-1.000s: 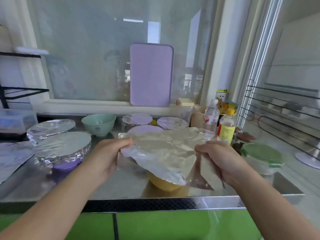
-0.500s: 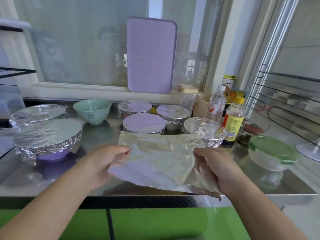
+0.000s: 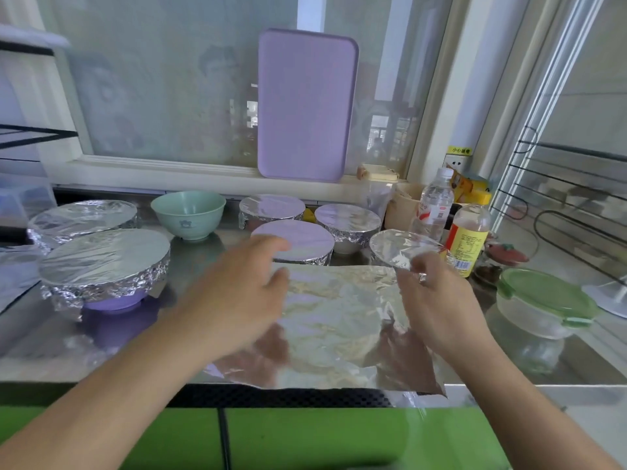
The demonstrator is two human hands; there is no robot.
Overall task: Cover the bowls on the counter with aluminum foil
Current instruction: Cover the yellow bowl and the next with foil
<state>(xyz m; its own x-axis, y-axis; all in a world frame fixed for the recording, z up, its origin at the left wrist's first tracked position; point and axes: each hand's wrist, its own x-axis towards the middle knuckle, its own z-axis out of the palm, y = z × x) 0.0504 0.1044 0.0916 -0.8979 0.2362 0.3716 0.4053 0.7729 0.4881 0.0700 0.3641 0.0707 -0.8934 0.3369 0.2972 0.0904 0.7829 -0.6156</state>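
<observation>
Foil-wrapped already: six bowls on the steel tabletop (image 3: 190, 266), namely the purple bowl (image 3: 105, 266) front left, the one behind it (image 3: 83, 217), three in the middle (image 3: 271, 208) (image 3: 347, 220) (image 3: 293, 242) and one at the right (image 3: 403, 247) beside the bottles. Left bare, as far as can be seen: only the mint-green bowl (image 3: 188, 213) at the back (the green-lidded container (image 3: 546, 303) hardly counts as a bowl). Flat at the tabletop's front edge, a loose foil sheet (image 3: 339, 320), with the left hand (image 3: 237, 296) released above it, fingers spread, and the right hand (image 3: 437, 300) blurred at the sheet's far right corner, grip impossible to tell.
</observation>
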